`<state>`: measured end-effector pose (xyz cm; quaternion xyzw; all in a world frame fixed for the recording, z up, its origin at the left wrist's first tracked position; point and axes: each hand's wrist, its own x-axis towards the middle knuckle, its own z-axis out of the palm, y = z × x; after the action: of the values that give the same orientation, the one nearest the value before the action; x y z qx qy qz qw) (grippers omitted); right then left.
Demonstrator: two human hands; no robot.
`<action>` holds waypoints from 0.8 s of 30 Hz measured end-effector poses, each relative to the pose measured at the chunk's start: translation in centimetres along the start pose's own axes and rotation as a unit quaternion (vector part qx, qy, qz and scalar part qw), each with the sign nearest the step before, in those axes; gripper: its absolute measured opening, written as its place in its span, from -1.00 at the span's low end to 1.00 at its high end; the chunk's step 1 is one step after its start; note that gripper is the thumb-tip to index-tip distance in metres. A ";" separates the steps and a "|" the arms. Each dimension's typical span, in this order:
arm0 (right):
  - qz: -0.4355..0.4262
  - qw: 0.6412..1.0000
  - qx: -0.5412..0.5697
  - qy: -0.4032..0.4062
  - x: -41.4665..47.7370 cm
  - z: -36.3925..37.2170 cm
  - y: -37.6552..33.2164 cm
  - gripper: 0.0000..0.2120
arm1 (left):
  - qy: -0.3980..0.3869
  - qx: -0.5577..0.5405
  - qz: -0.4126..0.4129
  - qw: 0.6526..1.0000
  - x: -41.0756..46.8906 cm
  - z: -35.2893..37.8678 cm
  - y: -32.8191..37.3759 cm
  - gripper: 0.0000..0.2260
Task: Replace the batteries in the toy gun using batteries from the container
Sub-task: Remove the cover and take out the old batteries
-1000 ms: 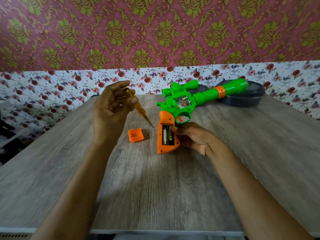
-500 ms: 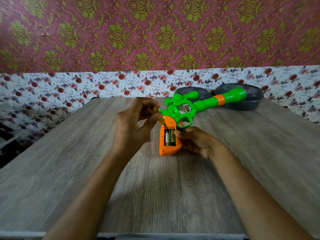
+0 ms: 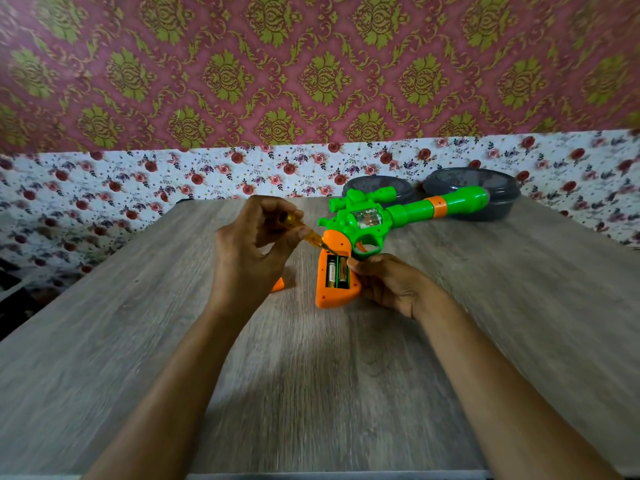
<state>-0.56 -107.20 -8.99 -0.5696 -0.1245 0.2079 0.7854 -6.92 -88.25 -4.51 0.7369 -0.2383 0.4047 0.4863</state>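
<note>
My left hand (image 3: 249,251) pinches the screwdriver (image 3: 311,236), my right hand (image 3: 388,282) grips the toy gun (image 3: 367,220) steady, so I'd pry gently under the batteries (image 3: 336,271) at their far end

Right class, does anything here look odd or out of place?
The toy gun has its handle open, batteries showing. Its orange cover lies loose on the table, half hidden behind the left hand, which holds a screwdriver. Nothing spilled or broken.
</note>
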 end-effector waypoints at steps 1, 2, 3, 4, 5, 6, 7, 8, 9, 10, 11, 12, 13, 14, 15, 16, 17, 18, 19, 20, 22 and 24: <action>0.001 1.000 -0.002 0.000 0.0 0.0 0.0 -0.83 | -0.003 0.002 -0.001 1.000 0.0 0.0 0.0 -0.80; 0.000 1.000 -0.004 0.000 0.1 0.0 0.1 -0.84 | -0.005 0.003 -0.001 1.000 -0.1 0.1 0.0 -0.80; -0.001 1.000 -0.003 -0.001 0.1 0.0 0.1 -0.83 | -0.007 0.004 -0.002 1.000 -0.1 0.1 0.0 -0.80; -0.004 1.000 -0.002 -0.001 0.1 0.0 0.1 -0.83 | -0.008 0.003 -0.004 1.000 -0.1 0.1 0.0 -0.81; -0.006 1.000 0.000 -0.002 0.1 -0.1 0.1 -0.83 | -0.009 0.001 -0.004 1.000 0.0 0.0 0.0 -0.80; -0.007 1.000 0.001 -0.002 0.1 -0.1 0.0 -0.83 | -0.011 0.000 -0.003 1.000 0.0 0.0 0.0 -0.80; -0.006 1.000 0.002 -0.002 0.1 -0.1 0.0 -0.83 | -0.013 0.001 0.000 1.000 0.0 0.0 0.0 -0.80; -0.005 1.000 0.002 -0.002 0.1 -0.1 0.0 -0.84 | -0.016 0.004 0.004 1.000 0.0 0.0 0.1 -0.80; -0.004 1.000 0.003 -0.001 0.1 -0.1 0.0 -0.84 | -0.017 0.007 0.007 1.000 -0.1 0.0 0.1 -0.79; -0.003 1.000 0.003 -0.002 0.1 -0.1 0.0 -0.84 | -0.017 0.009 0.011 1.000 -0.1 0.0 0.1 -0.79; -0.003 1.000 0.004 -0.002 0.1 -0.1 0.0 -0.83 | -0.018 0.011 0.013 1.000 -0.1 0.1 0.1 -0.79; -0.004 1.000 0.006 -0.002 0.1 -0.1 0.0 -0.83 | -0.019 0.014 0.015 1.000 -0.1 0.1 0.1 -0.79; -0.004 1.000 0.009 -0.001 0.1 -0.1 0.0 -0.83 | -0.020 0.015 0.015 1.000 -0.1 0.1 0.1 -0.79; -0.006 1.000 0.010 0.000 0.0 0.0 -0.1 -0.82 | -0.021 0.016 0.016 1.000 -0.1 0.1 0.1 -0.79; -0.007 1.000 0.010 0.000 0.0 0.0 -0.1 -0.82 | -0.022 0.018 0.017 0.999 -0.2 0.1 0.1 -0.79; -0.007 1.000 0.009 -0.001 0.0 0.0 -0.1 -0.82 | -0.021 0.020 0.018 0.999 -0.2 0.1 0.1 -0.79; -0.007 1.000 0.007 -0.003 0.0 0.0 -0.2 -0.82 | -0.020 0.023 0.019 0.999 -0.2 0.1 0.1 -0.79; -0.007 1.000 0.005 -0.005 0.0 0.0 -0.1 -0.82 | -0.020 0.025 0.019 0.999 -0.2 0.1 0.1 -0.79; -0.005 1.000 0.004 -0.007 0.0 0.0 -0.1 -0.82 | -0.019 0.025 0.018 0.999 -0.2 0.1 0.1 -0.79; -0.004 1.000 0.002 -0.009 0.0 0.0 -0.1 -0.83 | -0.019 0.026 0.019 0.999 -0.2 0.1 0.1 -0.80; -0.001 1.000 0.000 -0.012 0.0 0.0 -0.1 -0.83 | -0.024 0.034 0.028 0.999 -0.2 0.2 0.1 -0.80; 0.002 1.000 0.000 -0.017 -0.1 -0.1 -0.2 -0.83 | -0.036 0.042 0.035 0.998 -0.3 0.3 0.1 -0.80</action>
<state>-0.62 -107.40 -8.85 -0.5665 -0.1369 0.2190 0.7826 -7.04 -88.60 -4.77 0.7620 -0.2643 0.4042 0.4314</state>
